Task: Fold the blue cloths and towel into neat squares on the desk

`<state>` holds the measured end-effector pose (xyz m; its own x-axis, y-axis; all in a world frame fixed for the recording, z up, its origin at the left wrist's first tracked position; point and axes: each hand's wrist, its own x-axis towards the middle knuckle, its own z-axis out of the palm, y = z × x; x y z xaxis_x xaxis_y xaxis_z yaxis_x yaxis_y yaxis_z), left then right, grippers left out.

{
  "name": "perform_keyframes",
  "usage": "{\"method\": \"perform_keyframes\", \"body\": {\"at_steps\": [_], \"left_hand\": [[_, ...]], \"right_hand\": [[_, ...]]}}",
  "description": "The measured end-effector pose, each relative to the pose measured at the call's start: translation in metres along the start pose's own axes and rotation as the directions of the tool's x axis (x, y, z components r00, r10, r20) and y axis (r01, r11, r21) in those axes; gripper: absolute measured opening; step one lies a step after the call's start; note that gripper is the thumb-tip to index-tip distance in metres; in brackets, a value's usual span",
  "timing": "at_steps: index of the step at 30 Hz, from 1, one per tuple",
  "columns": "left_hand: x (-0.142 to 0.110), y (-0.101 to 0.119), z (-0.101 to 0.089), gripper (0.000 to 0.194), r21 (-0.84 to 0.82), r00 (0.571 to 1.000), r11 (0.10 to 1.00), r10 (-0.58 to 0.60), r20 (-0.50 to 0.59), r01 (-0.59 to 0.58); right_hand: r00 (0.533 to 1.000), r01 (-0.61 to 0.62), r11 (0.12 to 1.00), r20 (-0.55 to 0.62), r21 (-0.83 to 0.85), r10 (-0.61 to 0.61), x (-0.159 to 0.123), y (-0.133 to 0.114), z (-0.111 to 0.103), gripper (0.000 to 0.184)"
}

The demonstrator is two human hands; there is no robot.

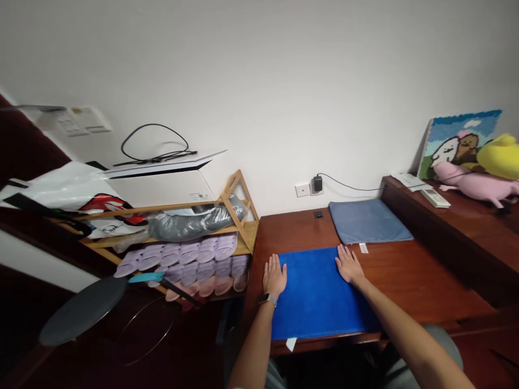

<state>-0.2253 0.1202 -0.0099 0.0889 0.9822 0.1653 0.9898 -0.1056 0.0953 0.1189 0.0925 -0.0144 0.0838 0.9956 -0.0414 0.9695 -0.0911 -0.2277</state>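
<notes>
A bright blue square cloth (320, 297), which looks like a cushion cover, lies flat on the brown wooden desk (430, 275). A white tag (291, 344) sticks out at its near edge. My left hand (274, 276) rests flat along its far left corner, fingers stretched out. Across from it, my right hand (349, 265) lies flat at the far right corner, its fingers pointing toward the wall. Neither hand holds anything. Behind the right hand is a grey-blue square cloth (368, 221), also flat, with a white tag (364, 248) of its own.
On the left, a wooden rack (243, 216) holds lilac and pink slippers (208, 251) and a white box (162, 189). A black plug (318, 183) sits in the wall socket. The raised right shelf carries a remote (436, 198) and a pink plush toy (474, 182).
</notes>
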Motion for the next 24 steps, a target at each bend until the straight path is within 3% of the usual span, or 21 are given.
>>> {"method": "perform_keyframes", "body": {"at_steps": [6, 12, 15, 18, 21, 23, 24], "left_hand": [[0.000, 0.011, 0.001, 0.067, -0.024, 0.999, 1.000, 0.008, -0.040, -0.009], [-0.003, 0.015, -0.017, 0.065, -0.014, 0.996, 0.999, 0.051, -0.080, -0.052], [-0.012, 0.057, -0.023, 0.064, -0.033, 0.976, 0.980, 0.192, -0.102, -0.196], [-0.024, 0.134, -0.018, 0.065, -0.123, 0.929, 0.921, 0.362, -0.081, -0.370], [-0.034, 0.204, -0.007, 0.069, -0.216, 0.888, 0.868, 0.460, 0.013, -0.446], [-0.037, 0.220, -0.001, 0.071, -0.237, 0.873, 0.859, 0.481, 0.075, -0.453], [-0.038, 0.215, 0.000, 0.071, -0.231, 0.873, 0.863, 0.479, 0.089, -0.449]], "right_hand": [[0.999, -0.004, 1.000, -0.035, -0.022, 0.003, -0.033, 0.008, -0.003, 0.070], [1.000, 0.009, 1.000, -0.013, -0.017, -0.010, -0.059, 0.011, -0.003, 0.071], [1.000, 0.011, 1.000, -0.010, -0.009, -0.011, -0.058, 0.008, -0.006, 0.071], [1.000, 0.019, 1.000, -0.018, -0.010, -0.019, -0.057, 0.010, -0.005, 0.070], [0.999, 0.041, 0.999, -0.018, -0.026, -0.041, -0.056, 0.013, -0.001, 0.068], [0.998, 0.050, 0.998, -0.023, -0.038, -0.051, -0.056, 0.015, 0.002, 0.066], [0.998, 0.047, 0.998, -0.027, -0.040, -0.048, -0.056, 0.015, 0.003, 0.066]]}}
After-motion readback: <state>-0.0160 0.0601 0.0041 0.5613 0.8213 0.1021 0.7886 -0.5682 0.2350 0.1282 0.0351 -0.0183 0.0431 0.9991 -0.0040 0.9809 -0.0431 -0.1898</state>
